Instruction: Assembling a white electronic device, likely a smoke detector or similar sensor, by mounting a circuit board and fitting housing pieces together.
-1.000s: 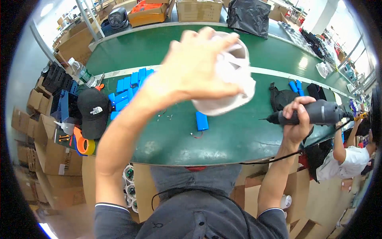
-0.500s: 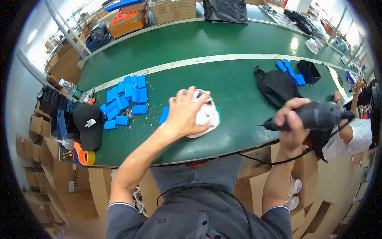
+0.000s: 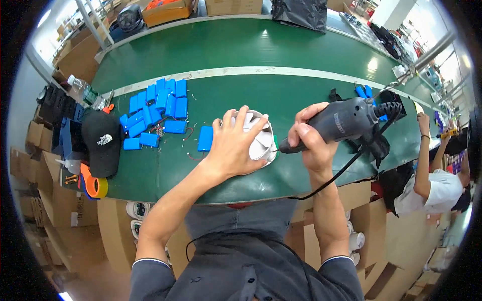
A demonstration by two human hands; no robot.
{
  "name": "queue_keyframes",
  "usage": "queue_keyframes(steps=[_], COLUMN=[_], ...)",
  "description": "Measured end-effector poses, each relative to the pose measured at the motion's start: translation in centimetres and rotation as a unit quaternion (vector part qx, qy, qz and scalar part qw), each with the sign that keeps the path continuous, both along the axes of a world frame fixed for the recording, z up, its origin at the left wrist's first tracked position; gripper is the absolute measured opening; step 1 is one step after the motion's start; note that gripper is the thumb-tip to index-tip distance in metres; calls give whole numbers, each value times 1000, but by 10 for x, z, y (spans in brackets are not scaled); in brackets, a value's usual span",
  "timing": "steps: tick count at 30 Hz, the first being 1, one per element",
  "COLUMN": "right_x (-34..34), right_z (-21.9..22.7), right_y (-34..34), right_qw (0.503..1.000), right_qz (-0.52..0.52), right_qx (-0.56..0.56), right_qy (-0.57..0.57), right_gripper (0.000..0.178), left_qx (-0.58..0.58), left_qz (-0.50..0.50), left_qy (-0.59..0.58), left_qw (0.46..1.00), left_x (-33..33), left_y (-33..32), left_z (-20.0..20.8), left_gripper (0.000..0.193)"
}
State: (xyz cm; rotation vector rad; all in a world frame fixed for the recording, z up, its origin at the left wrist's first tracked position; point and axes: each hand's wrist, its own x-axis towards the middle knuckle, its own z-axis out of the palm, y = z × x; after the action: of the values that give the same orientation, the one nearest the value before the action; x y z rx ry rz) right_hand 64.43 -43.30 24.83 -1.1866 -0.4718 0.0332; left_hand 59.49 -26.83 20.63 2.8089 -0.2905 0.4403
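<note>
Near the front edge of the green bench (image 3: 301, 90), the left hand (image 3: 232, 145) clasps a round white plastic fan housing (image 3: 261, 145); the right hand (image 3: 317, 145) grasps a dark-grey corded power screwdriver (image 3: 341, 121).

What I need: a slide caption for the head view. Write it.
Left hand grips a white fan on the green table; right hand holds an electric screwdriver at the fan's edge.

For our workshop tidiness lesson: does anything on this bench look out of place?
The black cap, left of the blue packs, seems out of place: clothing on a workbench. The packs lie at uneven angles.
</note>
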Motion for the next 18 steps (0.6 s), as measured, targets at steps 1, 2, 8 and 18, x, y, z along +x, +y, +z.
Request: queue_keyframes(steps=[1,2,8,18], right_x=[1,3,5,16], right_z=[-1,-3,7,-8], right_y=[0,-1,-12,-20], right_qw=[1000,1000,996,999], right_qz=[4,8,10,-19], right_qx=[-5,22,68,26], right_qy=[0,-5,-53,-26], right_gripper=[23,23,27,23], left_qx=[-12,-17,-42,2], left_qz=[10,13,-19,-21], left_qy=[3,3,-8,-24], left_qw=[1000,1000,999,999], left_x=[0,1,10,20], left_y=[0,1,-10,-20], left_z=[1,2,3,-8], left_gripper=[85,85,85,80])
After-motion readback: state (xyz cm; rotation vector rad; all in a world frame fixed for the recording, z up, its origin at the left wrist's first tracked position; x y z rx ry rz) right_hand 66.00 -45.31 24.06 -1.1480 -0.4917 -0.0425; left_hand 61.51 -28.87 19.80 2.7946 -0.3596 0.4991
